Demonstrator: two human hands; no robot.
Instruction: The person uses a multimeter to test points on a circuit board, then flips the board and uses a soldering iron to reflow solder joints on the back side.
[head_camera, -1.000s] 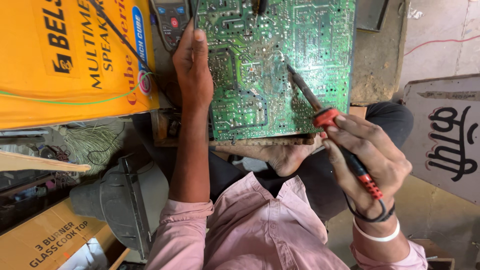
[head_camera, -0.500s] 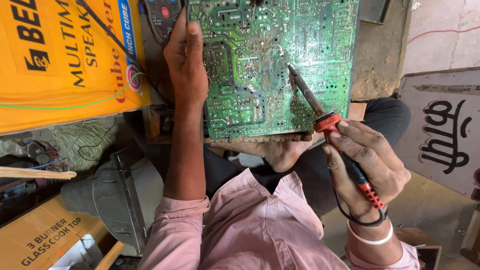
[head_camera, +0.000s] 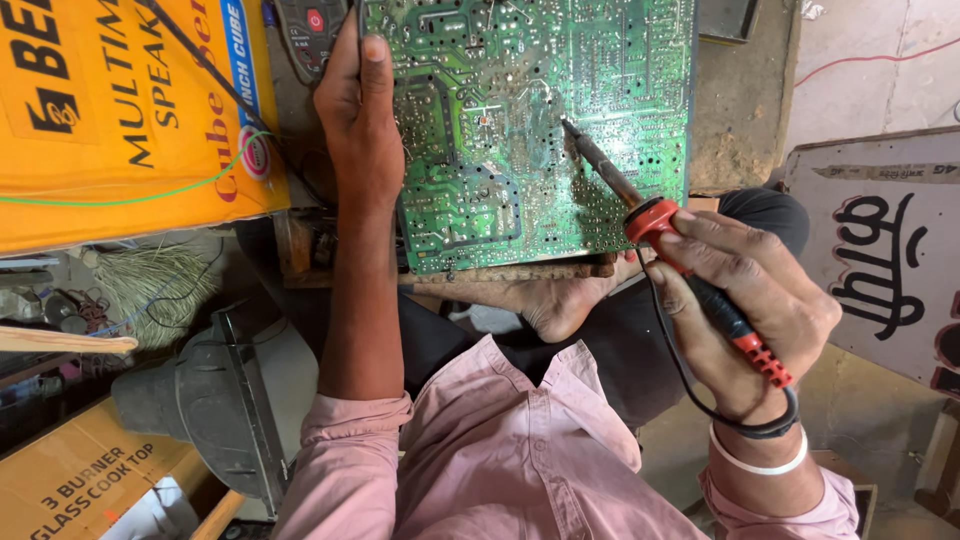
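Dusty concrete floor (head_camera: 870, 70); yellow cardboard box (head_camera: 110, 120) left; possibly daylight.
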